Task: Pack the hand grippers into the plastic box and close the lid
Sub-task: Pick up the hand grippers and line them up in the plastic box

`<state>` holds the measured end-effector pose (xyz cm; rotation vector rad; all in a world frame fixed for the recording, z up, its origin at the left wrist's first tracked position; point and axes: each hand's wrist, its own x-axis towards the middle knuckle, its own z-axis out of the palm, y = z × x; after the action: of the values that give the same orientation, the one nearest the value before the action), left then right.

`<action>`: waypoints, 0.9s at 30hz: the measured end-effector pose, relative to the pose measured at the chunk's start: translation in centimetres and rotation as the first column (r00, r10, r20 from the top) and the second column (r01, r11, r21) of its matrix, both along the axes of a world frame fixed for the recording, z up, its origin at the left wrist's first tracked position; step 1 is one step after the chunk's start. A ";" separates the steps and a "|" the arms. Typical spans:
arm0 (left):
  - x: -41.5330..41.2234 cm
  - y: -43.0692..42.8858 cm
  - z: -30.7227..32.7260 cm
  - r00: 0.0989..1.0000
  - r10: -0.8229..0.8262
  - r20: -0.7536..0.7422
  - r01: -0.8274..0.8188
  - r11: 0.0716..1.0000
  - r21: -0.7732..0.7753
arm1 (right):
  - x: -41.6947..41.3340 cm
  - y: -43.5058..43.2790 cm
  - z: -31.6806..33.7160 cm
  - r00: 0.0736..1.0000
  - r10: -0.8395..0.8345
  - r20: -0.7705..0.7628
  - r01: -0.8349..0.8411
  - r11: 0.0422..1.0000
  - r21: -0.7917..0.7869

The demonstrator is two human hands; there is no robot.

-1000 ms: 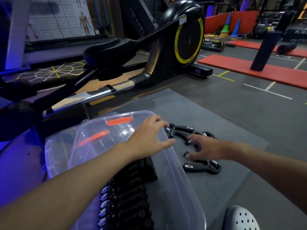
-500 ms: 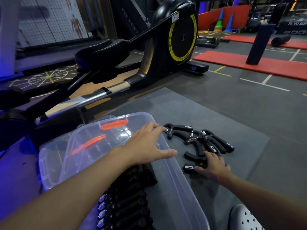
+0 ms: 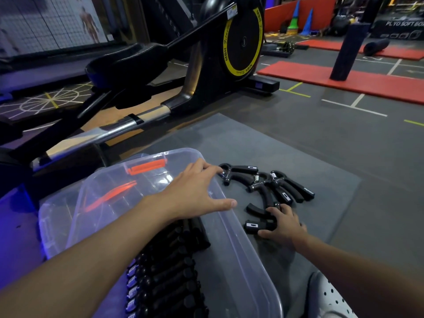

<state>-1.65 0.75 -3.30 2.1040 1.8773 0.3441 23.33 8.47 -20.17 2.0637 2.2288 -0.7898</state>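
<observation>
right hand [image 3: 283,226] has dropped onto the nearest hand gripper [image 3: 253,225], seemingly gripping it.

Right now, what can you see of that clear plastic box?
The plastic box is clear, with rounded corners and orange clips at its far end. It sits on a grey mat, partly filled with a row of black hand grippers. The left hand rests, fingers spread, on its far right rim.
</observation>
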 end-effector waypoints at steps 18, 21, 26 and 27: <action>-0.1 -0.1 -0.3 1.000 -0.003 0.031 0.004 1.000 -0.004 | 1.2 -0.2 1.1 0.994 0.097 0.055 -0.096 0.995 -0.020; -0.1 -0.1 -0.1 1.000 -0.008 0.026 0.008 1.000 -0.012 | 1.7 -0.5 0.9 0.997 0.073 -0.022 -0.073 0.997 0.008; 0.1 0.0 0.7 0.999 -0.031 -0.011 0.031 0.999 -0.032 | 1.6 -0.1 2.9 0.984 0.096 -0.152 -0.078 0.990 0.122; 0.0 0.1 0.9 0.999 -0.031 -0.008 0.031 0.999 -0.028 | 1.4 0.1 3.8 0.976 0.121 -0.181 -0.094 0.984 0.154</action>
<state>-1.69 0.82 -2.44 2.1171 1.8413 0.3016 24.72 8.54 -16.38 1.9801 2.5459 -0.8754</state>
